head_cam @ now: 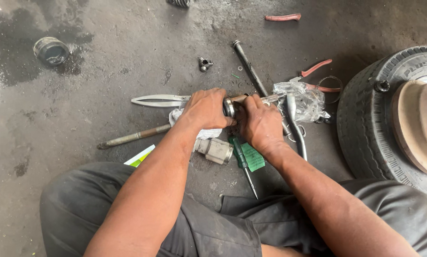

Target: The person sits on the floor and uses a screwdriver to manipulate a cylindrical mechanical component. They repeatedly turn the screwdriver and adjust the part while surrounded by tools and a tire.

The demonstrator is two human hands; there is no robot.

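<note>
Person sits on stained grey concrete floor (104, 57), dark grey trousers at near edge, both bare hands meeting mid-scene. Left hand (205, 109) has its grip closed around a round shiny metal joint piece (229, 107) on the end of a long rusty steel shaft (132, 137) that runs out to the left; white rag (208, 133) under that hand. Right hand (260, 124) touches the left, its grip closed on the same joint piece from the right side; exactly what the fingers pinch is hidden. Joint piece sits between the two hands, above the floor, centre of scene. Just near of the hands: grey metal cylindrical housing (216, 150), green-handled screwdriver (242, 164) lying on a green paper scrap (254, 158). Left of the hands: large silver pliers-like tool (158, 100). Far of the hands: dark steel rod (249, 67), small metal fitting (204, 64). Right of the hands: crumpled clear plastic bag (306, 97), red-handled pliers (315, 69), curved chrome bar (296, 131). Far right: black rubber tyre (370, 123) lying flat with rusty brake disc (420, 123) on it. Far left: round metal can (51, 51). Top: pink hose piece (283, 17).
</note>
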